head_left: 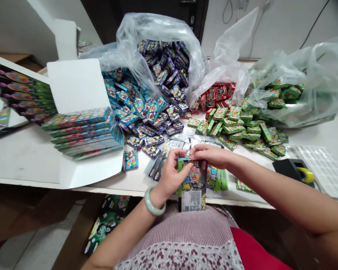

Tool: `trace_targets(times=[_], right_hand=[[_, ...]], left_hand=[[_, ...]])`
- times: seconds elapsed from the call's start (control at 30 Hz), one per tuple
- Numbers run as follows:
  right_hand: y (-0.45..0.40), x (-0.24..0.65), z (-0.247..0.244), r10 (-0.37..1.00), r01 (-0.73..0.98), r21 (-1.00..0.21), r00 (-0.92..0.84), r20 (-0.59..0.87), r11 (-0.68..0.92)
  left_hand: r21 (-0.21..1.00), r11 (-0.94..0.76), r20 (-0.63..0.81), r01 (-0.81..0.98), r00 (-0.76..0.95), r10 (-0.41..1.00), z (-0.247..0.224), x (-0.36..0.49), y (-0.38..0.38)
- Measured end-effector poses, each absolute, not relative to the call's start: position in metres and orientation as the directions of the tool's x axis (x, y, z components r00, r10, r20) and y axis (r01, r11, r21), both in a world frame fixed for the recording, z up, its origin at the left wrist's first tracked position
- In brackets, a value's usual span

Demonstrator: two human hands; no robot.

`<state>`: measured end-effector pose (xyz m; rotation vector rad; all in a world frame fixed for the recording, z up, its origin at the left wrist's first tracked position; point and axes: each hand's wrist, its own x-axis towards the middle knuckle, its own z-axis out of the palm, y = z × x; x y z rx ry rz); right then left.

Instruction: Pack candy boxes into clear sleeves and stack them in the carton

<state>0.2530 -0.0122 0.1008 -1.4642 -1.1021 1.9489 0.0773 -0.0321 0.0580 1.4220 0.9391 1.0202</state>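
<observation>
My left hand [170,174], with a pale green bangle at the wrist, is closed round the left side of a black and green printed packet [195,183], its thumb across the front. The packet is upright at the table's front edge. At its top edge the fingers of my right hand [210,154] are pinched together, and a bit of light blue shows below them. What lies inside the packet is hidden. More flat printed packets [165,153] lie on the table behind and beside my hands. Another black and green packet [217,178] sticks out under my right hand.
Piles of small blue boxes [126,101], purple boxes [176,92], red boxes [216,95] and green boxes [242,127] spread from clear plastic bags. On the left, an open white carton [79,86] holds a row of packets. A tape dispenser [294,173] stands at right.
</observation>
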Motion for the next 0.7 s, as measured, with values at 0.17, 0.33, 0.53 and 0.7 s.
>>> trace_targets(times=[0.17,0.33,0.53,0.7], right_hand=[[-0.017,0.253,0.105,0.621,0.059,-0.727,-0.475,-0.624,-0.684],[-0.015,0.27,0.12,0.852,0.076,-0.931,-0.382,-0.357,-0.357],[-0.011,0.267,0.104,0.919,0.221,-0.941,-0.244,-0.308,-0.257],[0.04,0.18,0.113,0.914,0.169,-0.977,-0.361,-0.185,-0.131]], left_hand=[[0.955,0.24,-0.1,-0.175,0.571,0.815,0.063,0.059,-0.059],[0.965,-0.262,0.258,-0.022,0.277,0.926,0.12,-0.014,-0.039],[0.396,-0.543,0.733,0.741,0.1,0.672,0.186,-0.129,0.066],[0.19,-0.457,0.532,0.869,0.3,0.792,0.171,-0.175,0.138]])
